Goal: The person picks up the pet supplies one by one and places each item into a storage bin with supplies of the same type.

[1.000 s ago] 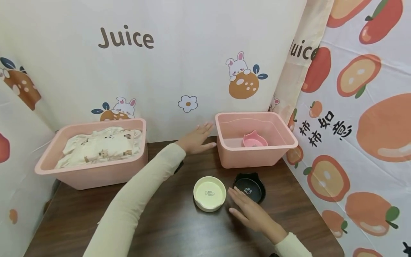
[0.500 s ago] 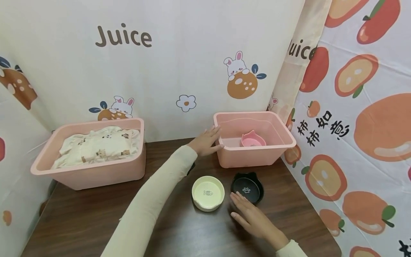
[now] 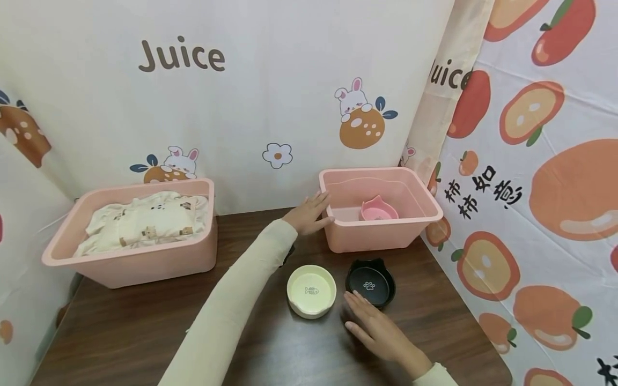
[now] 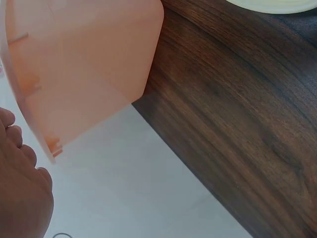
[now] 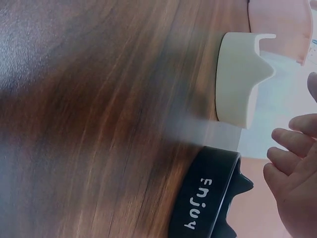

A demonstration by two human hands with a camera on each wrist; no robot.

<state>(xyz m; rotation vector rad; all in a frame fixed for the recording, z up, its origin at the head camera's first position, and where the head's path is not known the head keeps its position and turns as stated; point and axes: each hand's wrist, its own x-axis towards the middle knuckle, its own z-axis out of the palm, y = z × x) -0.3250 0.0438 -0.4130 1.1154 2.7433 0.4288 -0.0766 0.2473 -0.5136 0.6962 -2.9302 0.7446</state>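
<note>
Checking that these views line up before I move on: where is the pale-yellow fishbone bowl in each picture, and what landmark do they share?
Head: pale-yellow fishbone bowl at lower centre, left of the black paw-print bowl in the image.
Left wrist: top right, mostly cut off.
Right wrist: upper right, side-on, above the black paw-print bowl in the image.
Shared landmark: brown wood-grain tabletop.

Dark wood table (image 3: 289, 354), printed cloth on three sides.
Behind table: cream cloth (image 3: 270, 96), brown "Juice" lettering (image 3: 182, 54), rabbit-on-orange prints (image 3: 359, 115), flower outline (image 3: 277, 156). Right of table: white creased cloth (image 3: 512, 268), big orange-red fruit prints, black brush characters (image 3: 488, 179). Beige strip (image 3: 446, 102) above table's back right corner, second "Juice". Left of table: pale cloth (image 3: 29, 230), cut by frame edge. Light soft, slight sheen on table's near part.
</note>
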